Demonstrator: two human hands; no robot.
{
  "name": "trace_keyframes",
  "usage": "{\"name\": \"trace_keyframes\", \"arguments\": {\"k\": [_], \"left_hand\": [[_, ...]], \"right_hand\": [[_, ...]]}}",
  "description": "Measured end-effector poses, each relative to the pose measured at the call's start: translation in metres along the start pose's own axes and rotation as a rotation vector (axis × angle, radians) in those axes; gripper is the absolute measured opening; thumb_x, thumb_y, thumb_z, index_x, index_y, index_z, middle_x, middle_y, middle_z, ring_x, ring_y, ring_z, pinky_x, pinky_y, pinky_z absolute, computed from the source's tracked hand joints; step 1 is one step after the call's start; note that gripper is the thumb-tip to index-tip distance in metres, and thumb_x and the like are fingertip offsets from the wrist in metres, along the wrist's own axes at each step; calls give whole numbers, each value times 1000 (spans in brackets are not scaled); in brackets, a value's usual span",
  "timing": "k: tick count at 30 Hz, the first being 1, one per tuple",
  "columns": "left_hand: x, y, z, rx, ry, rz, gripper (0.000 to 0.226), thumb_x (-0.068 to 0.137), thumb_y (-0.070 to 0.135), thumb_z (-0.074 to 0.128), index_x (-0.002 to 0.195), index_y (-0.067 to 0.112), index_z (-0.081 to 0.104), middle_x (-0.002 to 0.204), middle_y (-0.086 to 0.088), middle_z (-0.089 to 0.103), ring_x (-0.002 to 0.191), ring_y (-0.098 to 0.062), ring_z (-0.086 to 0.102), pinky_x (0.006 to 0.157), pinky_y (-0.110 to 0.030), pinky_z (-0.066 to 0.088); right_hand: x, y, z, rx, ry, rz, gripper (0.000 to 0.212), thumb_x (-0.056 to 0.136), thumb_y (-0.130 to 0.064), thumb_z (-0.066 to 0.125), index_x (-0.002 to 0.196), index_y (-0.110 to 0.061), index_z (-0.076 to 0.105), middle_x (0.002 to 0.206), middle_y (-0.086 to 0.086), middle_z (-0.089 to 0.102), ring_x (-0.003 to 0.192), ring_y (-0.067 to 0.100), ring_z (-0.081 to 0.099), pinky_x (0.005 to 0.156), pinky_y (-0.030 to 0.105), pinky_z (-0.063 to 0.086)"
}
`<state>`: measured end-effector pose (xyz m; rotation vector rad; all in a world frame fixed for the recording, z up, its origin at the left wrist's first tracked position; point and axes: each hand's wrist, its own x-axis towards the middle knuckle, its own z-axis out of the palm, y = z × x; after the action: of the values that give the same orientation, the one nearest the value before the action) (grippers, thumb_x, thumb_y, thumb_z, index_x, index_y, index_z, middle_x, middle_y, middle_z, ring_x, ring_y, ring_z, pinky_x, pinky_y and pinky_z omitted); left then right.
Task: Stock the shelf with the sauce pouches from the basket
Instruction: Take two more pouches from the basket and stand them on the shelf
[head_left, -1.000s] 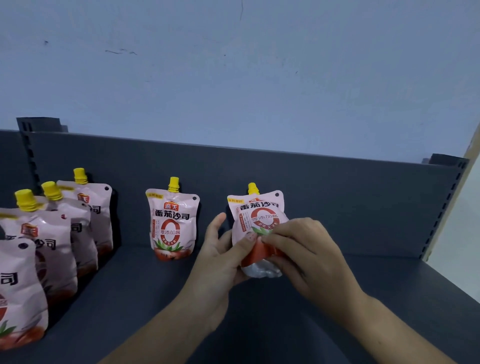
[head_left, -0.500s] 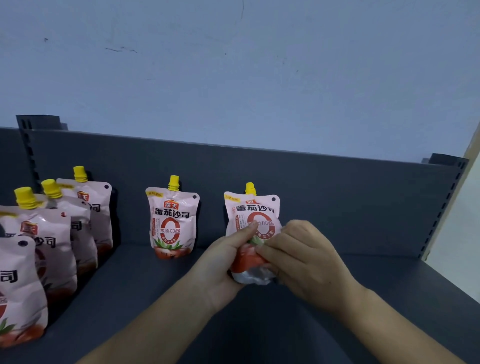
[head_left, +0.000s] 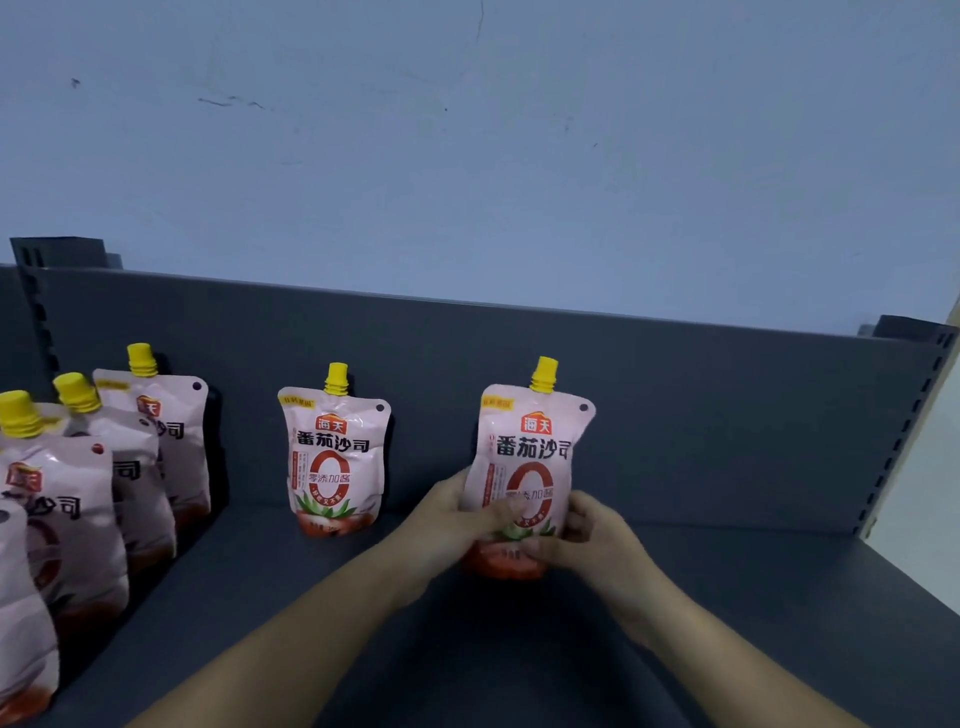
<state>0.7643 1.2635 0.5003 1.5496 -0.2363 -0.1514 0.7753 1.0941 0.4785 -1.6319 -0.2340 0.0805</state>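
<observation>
Pink pouches, six on your shelf (head_left: 753, 597): four in a row (head_left: 67, 509), one lone pouch (head_left: 332, 457), one held pouch (head_left: 530, 452) gripped low by your left hand (head_left: 441, 519) and right hand (head_left: 592, 535).

Just the one cam here, wide-angle, worn on the head. It looks forward and slightly down across the dark grey metal shelf (head_left: 737, 639) toward its upright dark grey back panel (head_left: 701, 410), and the pale blue painted wall (head_left: 467, 156) fills the top half. It's pretty close in. The left hand (head_left: 441, 519) and right hand (head_left: 595, 540) reach in from the bottom edge and hold the pink yellow-capped sauce pouch (head_left: 530, 447) just right of centre. The row of matching pouches (head_left: 78, 499) is cropped by the left edge.
</observation>
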Motion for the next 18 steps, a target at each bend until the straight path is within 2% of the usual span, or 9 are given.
{"name": "trace_keyframes", "arguments": {"k": [3,6,9,12,18], "left_hand": [[16,-11,-5,167,107,-6,41,78,18,72,115,21,57,109,8,68,96,-3,63,71,-15,52],[27,-26,-6,324,176,3,48,74,18,76,116,21,53,119,7,63,107,-8,59,84,-21,49],[33,-34,-8,487,245,8,54,71,18,77,118,18,50,121,5,59,111,-12,57,89,-25,49],[41,-40,-12,560,299,3,49,74,19,76,116,13,52,121,1,60,110,-15,57,90,-25,48],[49,-49,-9,576,336,24,35,84,11,64,117,10,52,125,-4,59,113,-15,56,88,-19,43]], "right_hand": [[13,16,0,-91,102,-62,42,67,6,77,102,-10,59,96,2,72,87,13,70,68,21,56],[25,28,1,-190,93,-87,42,69,2,77,100,-18,57,100,-3,70,89,7,68,70,17,54],[37,31,3,-256,80,-111,43,71,0,75,100,-23,53,100,-12,64,89,-1,62,69,9,50],[48,29,3,-363,86,-122,42,73,-6,76,103,-20,51,96,-16,59,86,-6,56,65,3,47],[56,35,2,-439,138,-119,41,72,-14,77,103,-19,51,101,-10,60,86,-3,55,66,9,45]]}}
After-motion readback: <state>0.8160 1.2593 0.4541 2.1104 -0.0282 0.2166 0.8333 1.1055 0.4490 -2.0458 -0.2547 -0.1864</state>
